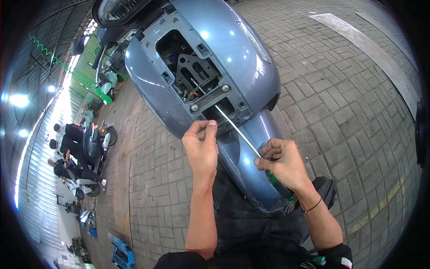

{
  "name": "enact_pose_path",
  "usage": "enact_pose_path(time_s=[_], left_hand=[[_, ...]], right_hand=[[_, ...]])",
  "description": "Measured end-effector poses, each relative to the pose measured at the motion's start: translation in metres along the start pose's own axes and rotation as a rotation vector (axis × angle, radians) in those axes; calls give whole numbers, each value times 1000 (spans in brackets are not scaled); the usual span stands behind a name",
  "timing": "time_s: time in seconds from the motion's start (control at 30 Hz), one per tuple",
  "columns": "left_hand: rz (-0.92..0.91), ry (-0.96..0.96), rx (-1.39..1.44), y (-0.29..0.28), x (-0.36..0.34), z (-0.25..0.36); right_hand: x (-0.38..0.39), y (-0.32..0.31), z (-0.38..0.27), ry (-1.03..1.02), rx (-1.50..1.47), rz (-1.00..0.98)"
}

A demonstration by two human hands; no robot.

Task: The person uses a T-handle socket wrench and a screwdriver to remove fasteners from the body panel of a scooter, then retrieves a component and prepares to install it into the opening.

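Observation:
A blue-grey scooter front panel [257, 92] has an uncovered opening with a grey bracket [210, 101] and two bolts. My right hand [284, 163] grips a long screwdriver [237, 130] with a green handle over the front fender [244, 179]; its shaft reaches up into the opening, where it passes the bracket. My left hand [201, 145] is beside the shaft, just below the left bolt, with thumb and fingers pinched; whatever they may hold is too small or hidden to make out.
At the left, several people [67, 143] in dark clothes stand by parked scooters [94, 157]. A green coiled hose [89, 85] hangs behind them. A blue metal stand [118, 249] is at lower left. Paving bricks [322, 103] surround the scooter, with a pale metal strip [371, 54] at upper right.

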State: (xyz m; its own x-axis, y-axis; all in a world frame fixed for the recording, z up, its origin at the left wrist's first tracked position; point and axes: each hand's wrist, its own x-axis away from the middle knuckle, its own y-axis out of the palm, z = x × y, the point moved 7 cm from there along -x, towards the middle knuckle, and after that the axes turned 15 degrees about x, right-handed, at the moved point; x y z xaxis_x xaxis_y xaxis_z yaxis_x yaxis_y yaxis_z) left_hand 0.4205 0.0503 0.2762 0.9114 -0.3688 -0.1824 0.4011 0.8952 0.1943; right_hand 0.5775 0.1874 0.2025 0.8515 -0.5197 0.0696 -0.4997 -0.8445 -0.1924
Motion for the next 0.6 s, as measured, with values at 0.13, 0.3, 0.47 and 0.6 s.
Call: enact_pose_path(time_s=[0.13,0.3,0.47,0.6], left_hand=[[-3,12,-5,5,2,3],[-4,10,-14,7,2,-1],[-22,24,-16,11,2,-8],[-13,13,-7,13,2,-9]], right_hand=[[6,-7,2,-23,42,3],[12,-15,12,-4,52,0],[19,-25,18,-41,85,18],[26,-32,20,-17,78,4]])
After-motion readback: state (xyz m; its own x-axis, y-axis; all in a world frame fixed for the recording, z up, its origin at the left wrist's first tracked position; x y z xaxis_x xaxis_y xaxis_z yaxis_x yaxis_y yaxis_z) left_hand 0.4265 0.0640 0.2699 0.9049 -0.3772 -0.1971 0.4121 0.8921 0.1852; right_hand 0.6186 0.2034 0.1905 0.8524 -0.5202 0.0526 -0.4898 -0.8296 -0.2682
